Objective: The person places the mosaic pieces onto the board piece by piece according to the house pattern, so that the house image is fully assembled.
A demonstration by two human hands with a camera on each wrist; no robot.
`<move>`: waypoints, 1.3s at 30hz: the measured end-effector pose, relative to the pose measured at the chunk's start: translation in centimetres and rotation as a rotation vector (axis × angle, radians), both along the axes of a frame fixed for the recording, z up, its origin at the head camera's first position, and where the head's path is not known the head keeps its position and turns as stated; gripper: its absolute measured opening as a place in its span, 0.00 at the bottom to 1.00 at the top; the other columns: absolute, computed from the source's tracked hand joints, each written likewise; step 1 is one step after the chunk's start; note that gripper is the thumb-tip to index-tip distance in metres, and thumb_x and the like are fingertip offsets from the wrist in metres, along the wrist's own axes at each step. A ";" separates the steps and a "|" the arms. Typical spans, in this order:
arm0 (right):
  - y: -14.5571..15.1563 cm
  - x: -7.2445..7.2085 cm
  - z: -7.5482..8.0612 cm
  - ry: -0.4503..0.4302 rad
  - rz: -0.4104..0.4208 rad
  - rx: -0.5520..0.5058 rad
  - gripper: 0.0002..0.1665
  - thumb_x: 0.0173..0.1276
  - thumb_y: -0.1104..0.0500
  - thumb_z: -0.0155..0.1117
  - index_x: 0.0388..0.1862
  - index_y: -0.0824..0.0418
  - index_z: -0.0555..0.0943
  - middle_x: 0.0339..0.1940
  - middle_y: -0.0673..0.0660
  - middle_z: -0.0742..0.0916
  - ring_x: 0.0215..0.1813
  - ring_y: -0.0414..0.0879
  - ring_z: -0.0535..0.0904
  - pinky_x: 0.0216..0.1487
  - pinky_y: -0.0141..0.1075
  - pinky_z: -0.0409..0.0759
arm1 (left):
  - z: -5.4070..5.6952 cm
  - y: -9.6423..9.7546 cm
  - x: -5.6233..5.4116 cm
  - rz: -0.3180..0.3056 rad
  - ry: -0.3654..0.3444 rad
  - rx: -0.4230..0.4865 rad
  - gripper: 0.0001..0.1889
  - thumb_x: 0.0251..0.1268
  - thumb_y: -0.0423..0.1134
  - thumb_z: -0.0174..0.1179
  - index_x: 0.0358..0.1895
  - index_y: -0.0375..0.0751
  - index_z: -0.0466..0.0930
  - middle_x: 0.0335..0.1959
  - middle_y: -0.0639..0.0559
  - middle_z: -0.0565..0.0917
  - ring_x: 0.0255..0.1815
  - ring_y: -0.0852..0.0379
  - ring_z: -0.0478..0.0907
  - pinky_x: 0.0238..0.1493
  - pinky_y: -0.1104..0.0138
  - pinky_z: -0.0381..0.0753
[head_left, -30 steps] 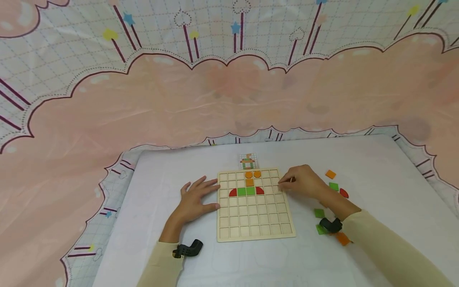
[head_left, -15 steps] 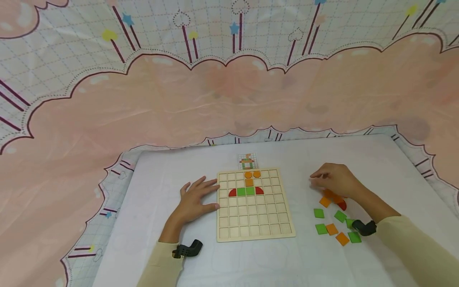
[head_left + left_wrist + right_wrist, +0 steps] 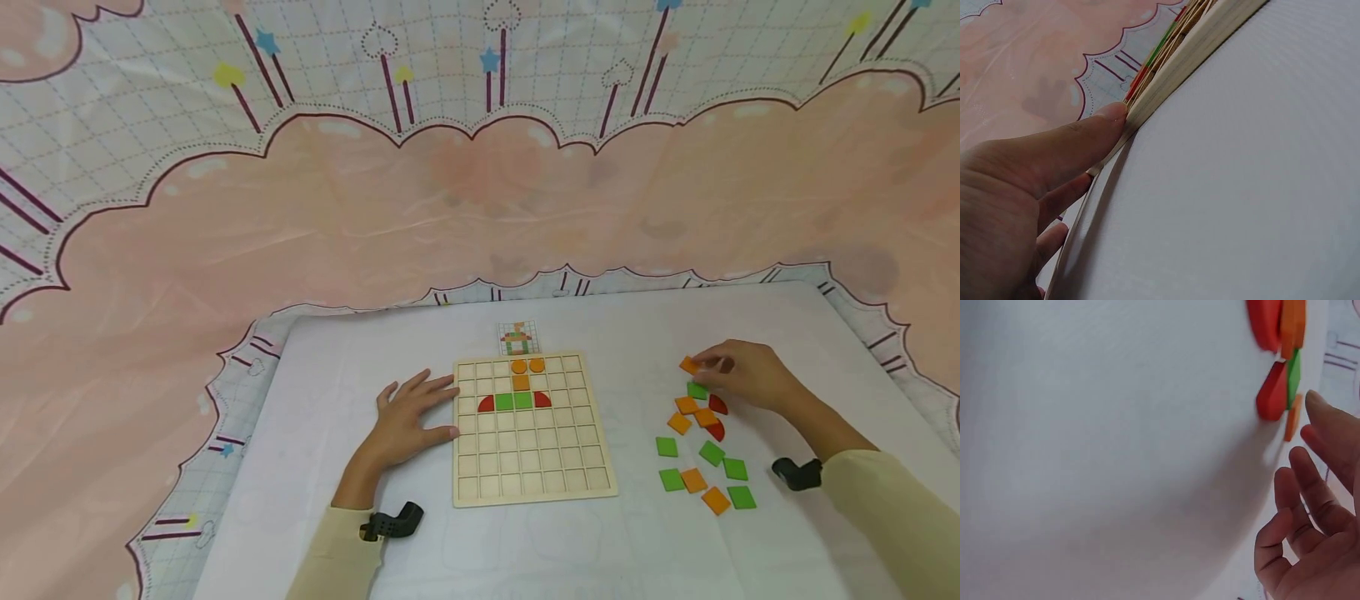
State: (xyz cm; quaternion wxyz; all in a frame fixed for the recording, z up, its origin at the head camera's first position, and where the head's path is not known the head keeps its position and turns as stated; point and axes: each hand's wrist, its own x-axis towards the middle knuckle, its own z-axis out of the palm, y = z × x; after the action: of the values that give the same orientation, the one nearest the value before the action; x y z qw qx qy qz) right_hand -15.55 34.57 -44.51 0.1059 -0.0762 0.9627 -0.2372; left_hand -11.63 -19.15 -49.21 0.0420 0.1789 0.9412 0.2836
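The wooden grid board point(image 3: 532, 458) lies flat before the person, whose left hand point(image 3: 408, 421) rests with spread fingers against its left edge, gripping nothing, seemingly to stop it sliding. The right hand point(image 3: 750, 375), well to the right of the board, has its fingers partly bent at an orange tile point(image 3: 687, 363); the fingertips cover part of it, and whether they have truly pinched it cannot be told. Other loose pieces, among them green tiles point(image 3: 737, 469) and red pieces point(image 3: 718, 405), lie scattered right of the board, perhaps kept there so that the right hand can reach them easily. In the board's upper rows sit two orange discs point(image 3: 519, 367), an orange square point(image 3: 521, 382) and a row of two green squares point(image 3: 504, 402) between red end pieces point(image 3: 487, 403). A small patterned card point(image 3: 518, 337) lies just beyond the board's far edge, probably so that it stays uncovered and readable. The surface beneath the board is a smooth white tabletop point(image 3: 637, 325); beyond it hangs a peach cloth point(image 3: 480, 208) with scalloped outlines, a pale checked band and little stars above
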 end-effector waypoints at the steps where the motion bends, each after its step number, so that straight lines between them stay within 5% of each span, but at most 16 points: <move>1: 0.1 0.0 -0.1 -0.002 -0.005 -0.001 0.28 0.68 0.47 0.72 0.59 0.64 0.84 0.46 0.60 0.86 0.48 0.54 0.77 0.42 0.38 0.80 | 0.0 0.0 0.0 0.000 0.000 0.002 0.35 0.57 0.56 0.72 0.70 0.55 0.77 0.77 0.56 0.71 0.84 0.45 0.52 0.76 0.34 0.36; 10: 1.2 -0.1 -0.7 -0.037 -0.036 0.008 0.28 0.68 0.45 0.71 0.58 0.62 0.84 0.51 0.63 0.87 0.52 0.59 0.79 0.51 0.53 0.83 | 0.1 0.0 0.1 -0.010 0.014 0.019 0.35 0.57 0.56 0.72 0.70 0.54 0.78 0.76 0.56 0.72 0.84 0.44 0.52 0.75 0.33 0.37; 22: 3.0 0.7 -0.4 -0.107 0.039 0.013 0.19 0.66 0.48 0.73 0.49 0.58 0.88 0.43 0.52 0.89 0.46 0.50 0.77 0.40 0.32 0.77 | 0.2 0.1 0.1 -0.005 0.002 0.004 0.35 0.57 0.55 0.72 0.70 0.55 0.77 0.76 0.56 0.71 0.84 0.45 0.52 0.75 0.34 0.37; 29: 3.2 1.6 -0.5 -0.154 0.064 -0.018 0.20 0.60 0.46 0.78 0.49 0.52 0.88 0.42 0.51 0.85 0.45 0.48 0.75 0.38 0.29 0.77 | 0.3 0.1 0.1 0.000 -0.004 0.002 0.35 0.58 0.56 0.72 0.70 0.54 0.77 0.77 0.56 0.71 0.84 0.44 0.52 0.75 0.34 0.37; 39: 2.6 2.0 -0.7 -0.090 0.115 -0.034 0.16 0.62 0.54 0.77 0.48 0.55 0.88 0.43 0.49 0.88 0.43 0.44 0.75 0.39 0.27 0.77 | 0.3 0.0 0.2 -0.006 0.005 0.013 0.35 0.57 0.56 0.72 0.70 0.54 0.77 0.76 0.56 0.71 0.84 0.44 0.52 0.75 0.33 0.37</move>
State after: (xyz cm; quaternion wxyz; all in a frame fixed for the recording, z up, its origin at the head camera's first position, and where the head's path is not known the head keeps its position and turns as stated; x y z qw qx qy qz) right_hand -13.54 37.14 -45.23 0.1610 -0.1223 0.9469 -0.2500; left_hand -11.48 -19.17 -48.86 0.0394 0.1825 0.9389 0.2890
